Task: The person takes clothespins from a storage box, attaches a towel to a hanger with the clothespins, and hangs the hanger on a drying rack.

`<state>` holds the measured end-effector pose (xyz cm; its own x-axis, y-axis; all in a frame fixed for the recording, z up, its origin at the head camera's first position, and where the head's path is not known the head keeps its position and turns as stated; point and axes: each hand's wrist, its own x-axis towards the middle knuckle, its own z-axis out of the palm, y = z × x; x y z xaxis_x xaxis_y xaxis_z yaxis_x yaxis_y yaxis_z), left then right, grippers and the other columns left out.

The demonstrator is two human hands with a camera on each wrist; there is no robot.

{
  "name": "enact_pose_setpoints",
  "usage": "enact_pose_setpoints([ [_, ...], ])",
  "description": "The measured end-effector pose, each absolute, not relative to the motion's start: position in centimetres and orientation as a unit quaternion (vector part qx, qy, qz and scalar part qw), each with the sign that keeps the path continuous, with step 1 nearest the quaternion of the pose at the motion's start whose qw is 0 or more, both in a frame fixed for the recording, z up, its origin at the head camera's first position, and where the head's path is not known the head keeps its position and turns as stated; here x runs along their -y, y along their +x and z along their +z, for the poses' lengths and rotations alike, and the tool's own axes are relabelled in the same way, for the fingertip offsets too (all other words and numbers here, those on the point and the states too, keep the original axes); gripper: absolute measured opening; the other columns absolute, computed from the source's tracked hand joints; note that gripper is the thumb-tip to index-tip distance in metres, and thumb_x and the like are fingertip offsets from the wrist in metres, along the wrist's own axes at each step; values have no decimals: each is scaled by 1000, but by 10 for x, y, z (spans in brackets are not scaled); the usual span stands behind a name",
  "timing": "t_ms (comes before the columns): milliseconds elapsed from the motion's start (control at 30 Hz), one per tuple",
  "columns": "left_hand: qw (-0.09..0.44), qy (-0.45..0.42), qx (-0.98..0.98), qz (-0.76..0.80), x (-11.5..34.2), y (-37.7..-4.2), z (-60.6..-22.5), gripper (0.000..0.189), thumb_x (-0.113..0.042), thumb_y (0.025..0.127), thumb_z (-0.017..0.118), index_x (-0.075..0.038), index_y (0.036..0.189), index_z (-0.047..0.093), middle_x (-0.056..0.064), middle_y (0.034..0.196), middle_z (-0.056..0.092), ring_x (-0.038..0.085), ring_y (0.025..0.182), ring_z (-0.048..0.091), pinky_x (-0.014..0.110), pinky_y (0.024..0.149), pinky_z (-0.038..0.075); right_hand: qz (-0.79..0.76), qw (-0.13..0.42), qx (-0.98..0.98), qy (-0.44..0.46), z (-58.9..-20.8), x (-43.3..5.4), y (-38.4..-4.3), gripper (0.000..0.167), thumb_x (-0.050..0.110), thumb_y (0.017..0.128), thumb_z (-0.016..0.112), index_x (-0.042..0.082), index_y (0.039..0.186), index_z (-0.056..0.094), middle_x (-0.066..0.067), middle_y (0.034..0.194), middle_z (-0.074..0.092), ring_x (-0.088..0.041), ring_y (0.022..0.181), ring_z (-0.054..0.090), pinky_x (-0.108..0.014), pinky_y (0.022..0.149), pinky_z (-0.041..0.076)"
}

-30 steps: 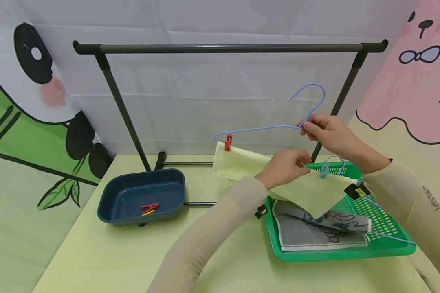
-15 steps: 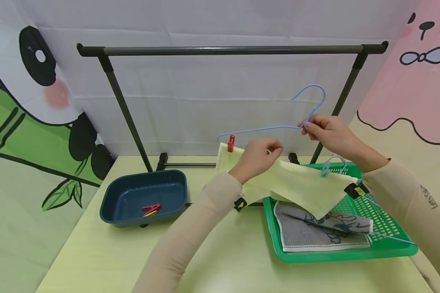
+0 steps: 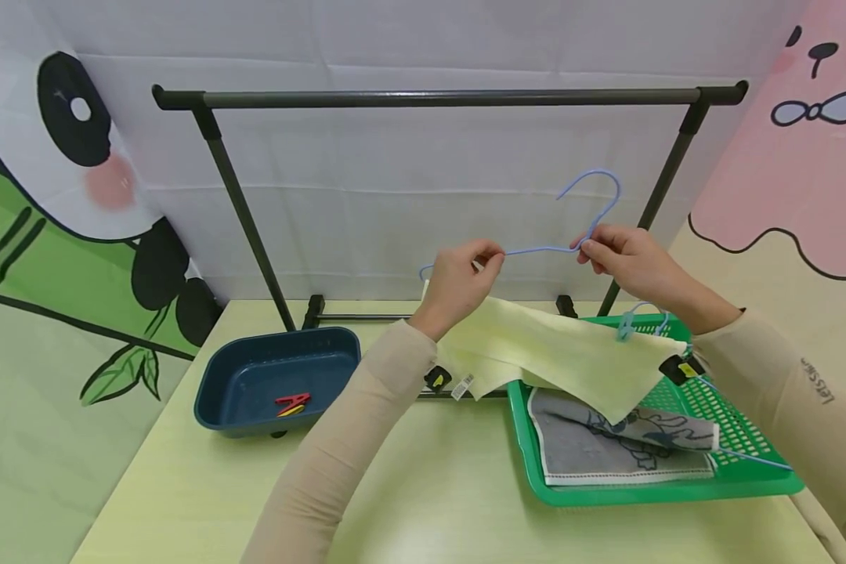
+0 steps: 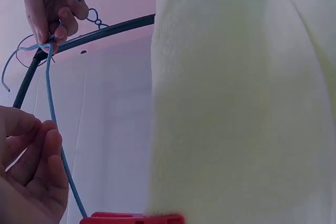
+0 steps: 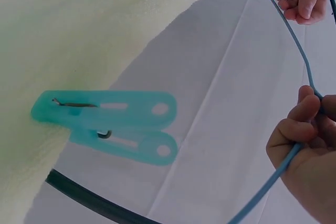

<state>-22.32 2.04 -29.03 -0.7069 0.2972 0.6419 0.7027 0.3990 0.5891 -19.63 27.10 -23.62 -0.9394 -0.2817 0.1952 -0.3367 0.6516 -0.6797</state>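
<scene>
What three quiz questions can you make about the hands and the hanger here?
1. True or false: the right hand pinches the blue hanger near its hook.
2. Which colour peg clips the yellow towel nearest the right hand? A red, B teal, C black.
3. Fill in: two pegs lie in the dark blue ____.

Key: 1 true. 2 B, the teal peg. 3 tub; the left hand pinches the hanger's wire.

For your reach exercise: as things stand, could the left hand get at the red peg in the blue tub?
Probably yes. The left hand pinches the hanger, but the tub is open-topped and nothing lies between it and the red peg.
</scene>
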Motion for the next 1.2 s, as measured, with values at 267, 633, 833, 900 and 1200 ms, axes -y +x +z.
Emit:
enact_pose_setpoints([
  [267,265,-296,820,-412,-13,-231,-293,13,-11,92,60,-4,94,71,5,93,64,19,90,58,24,81,44,364,40,914,174,-238,-267,-197,30,23,103,42,0,100,62,-10,97,60,-23,77,46,-28,62,36],
  [633,186,-312,836,-412,-11,-234,-297,15,-15,95,58,-6,97,70,2,87,66,11,73,55,21,66,44,361,49,914,179,-240,-268,-197,29,21,102,43,1,100,63,-8,93,60,-23,75,46,-28,61,35],
  [833,169,-308,834,-426,-10,-234,-296,14,-15,96,57,-6,96,69,2,82,63,13,67,50,23,63,42,341,64,920,183,-239,-266,-193,29,22,102,43,3,98,64,-8,93,61,-22,71,46,-28,58,34],
  [900,164,-307,833,-430,-10,-233,-294,15,-15,96,56,-6,96,68,3,82,63,14,67,49,24,63,42,337,69,920,185,-239,-265,-192,28,22,102,44,3,98,64,-8,92,61,-22,68,45,-28,55,33],
  [1200,145,-276,835,-454,-5,-235,-286,15,-18,97,55,-7,97,66,1,81,60,15,66,48,25,61,40,305,92,929,190,-242,-270,-192,29,23,102,44,3,108,64,-8,91,61,-21,72,50,-26,55,38],
])
